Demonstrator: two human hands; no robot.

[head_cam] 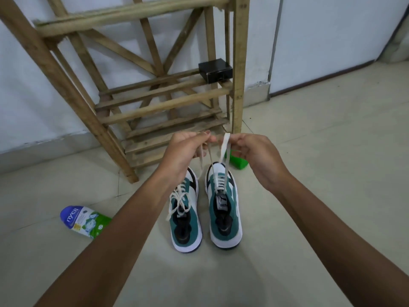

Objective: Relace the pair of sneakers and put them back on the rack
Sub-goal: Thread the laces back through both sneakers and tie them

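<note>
Two white, teal and black sneakers stand side by side on the floor, toes toward the rack. The left sneaker point(186, 220) has its cream lace loosely tied over the tongue. The right sneaker point(223, 209) is laced through its eyelets, and both ends of its cream lace point(224, 156) are pulled up taut above it. My left hand point(183, 151) pinches one lace end and my right hand point(254, 151) pinches the other, both raised over the shoes' toes. The wooden rack point(163, 105) stands just behind the shoes against the wall.
A black box point(215, 69) sits on the rack's middle shelf at the right. A blue and green powder bottle point(85, 221) lies on the tiled floor to the left. A green object point(238, 161) lies behind my right hand near the rack's foot.
</note>
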